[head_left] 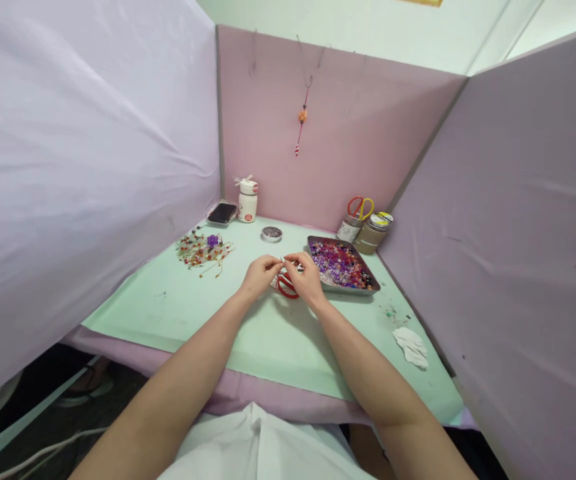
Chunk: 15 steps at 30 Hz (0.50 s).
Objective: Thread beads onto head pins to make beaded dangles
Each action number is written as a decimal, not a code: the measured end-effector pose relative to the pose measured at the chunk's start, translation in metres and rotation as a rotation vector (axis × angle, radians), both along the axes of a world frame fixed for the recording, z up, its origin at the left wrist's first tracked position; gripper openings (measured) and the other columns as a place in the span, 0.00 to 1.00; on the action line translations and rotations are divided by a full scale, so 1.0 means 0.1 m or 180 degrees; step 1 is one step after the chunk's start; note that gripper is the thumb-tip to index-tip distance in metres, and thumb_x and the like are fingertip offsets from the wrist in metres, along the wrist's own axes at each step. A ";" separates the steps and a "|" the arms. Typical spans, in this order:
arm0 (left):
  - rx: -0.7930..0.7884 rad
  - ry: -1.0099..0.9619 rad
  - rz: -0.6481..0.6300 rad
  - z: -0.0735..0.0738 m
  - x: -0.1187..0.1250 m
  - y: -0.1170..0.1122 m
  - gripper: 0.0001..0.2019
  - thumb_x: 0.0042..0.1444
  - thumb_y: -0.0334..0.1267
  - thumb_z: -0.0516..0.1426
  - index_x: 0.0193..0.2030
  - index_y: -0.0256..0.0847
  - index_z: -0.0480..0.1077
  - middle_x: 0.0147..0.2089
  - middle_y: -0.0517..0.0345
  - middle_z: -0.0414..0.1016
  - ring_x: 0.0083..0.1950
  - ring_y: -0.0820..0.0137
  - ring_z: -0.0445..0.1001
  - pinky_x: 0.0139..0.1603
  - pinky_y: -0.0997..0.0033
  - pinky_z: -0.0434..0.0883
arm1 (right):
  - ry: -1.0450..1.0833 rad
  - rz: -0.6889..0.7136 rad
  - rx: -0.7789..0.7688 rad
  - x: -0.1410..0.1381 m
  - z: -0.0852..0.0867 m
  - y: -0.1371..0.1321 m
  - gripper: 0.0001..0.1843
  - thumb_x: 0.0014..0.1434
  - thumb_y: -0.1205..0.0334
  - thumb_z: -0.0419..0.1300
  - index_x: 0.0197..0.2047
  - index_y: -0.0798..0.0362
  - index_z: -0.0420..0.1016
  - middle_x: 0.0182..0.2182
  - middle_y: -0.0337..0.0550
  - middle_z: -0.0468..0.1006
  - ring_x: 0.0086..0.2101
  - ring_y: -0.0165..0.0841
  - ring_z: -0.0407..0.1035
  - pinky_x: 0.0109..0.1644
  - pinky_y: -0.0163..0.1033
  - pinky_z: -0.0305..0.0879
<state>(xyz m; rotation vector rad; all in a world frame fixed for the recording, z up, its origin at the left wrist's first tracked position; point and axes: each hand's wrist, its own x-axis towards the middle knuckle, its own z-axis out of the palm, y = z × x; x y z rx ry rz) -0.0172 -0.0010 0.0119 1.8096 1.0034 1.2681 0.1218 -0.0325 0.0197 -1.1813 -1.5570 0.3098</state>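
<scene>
Right at the centre, the bare left hand (263, 272) and bare right hand (307, 277) meet, fingertips pinched shut on a tiny dark piece (281, 259), too small to identify. Just below them sit scissors with looped red handles (288, 295). Looks like fine joining work; the next move calls for a steady pinch and small adjustments. Right of the fingers, there's a rectangular metal tray (351, 291) of purple and red beads; left, a tangle of red-and-green beaded strands (203, 252). Beyond them, a small round dish (272, 233); farthest, a hanging orange-beaded ornament (303, 117).

Scissors (287, 293) lie between beaded strands (202, 252), left, and the tray (351, 291), right.
</scene>
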 end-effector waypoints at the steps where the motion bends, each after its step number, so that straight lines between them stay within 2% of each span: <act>1: 0.0083 0.0111 -0.0016 0.00 0.00 0.00 0.08 0.53 0.39 0.56 0.30 0.39 0.74 0.35 0.55 0.74 0.38 0.69 0.70 0.43 0.71 0.65 | -0.0009 -0.0002 0.0009 0.00 0.00 0.00 0.07 0.55 0.62 0.55 0.35 0.52 0.74 0.34 0.42 0.74 0.36 0.32 0.66 0.44 0.38 0.62; 8: 0.0329 0.0438 -0.0119 0.02 0.00 -0.05 0.08 0.54 0.36 0.54 0.28 0.40 0.73 0.33 0.56 0.73 0.38 0.69 0.70 0.44 0.72 0.64 | -0.0017 0.0026 -0.0026 -0.01 0.00 0.00 0.06 0.54 0.62 0.55 0.28 0.51 0.71 0.29 0.40 0.72 0.34 0.32 0.65 0.42 0.38 0.62; 15: 0.0312 0.0416 -0.0108 0.04 0.00 -0.06 0.08 0.54 0.36 0.55 0.28 0.40 0.73 0.33 0.56 0.74 0.38 0.69 0.70 0.44 0.71 0.65 | 0.0184 0.0048 -0.0190 -0.01 0.02 0.00 0.08 0.55 0.59 0.55 0.30 0.51 0.73 0.31 0.41 0.74 0.34 0.32 0.66 0.42 0.39 0.62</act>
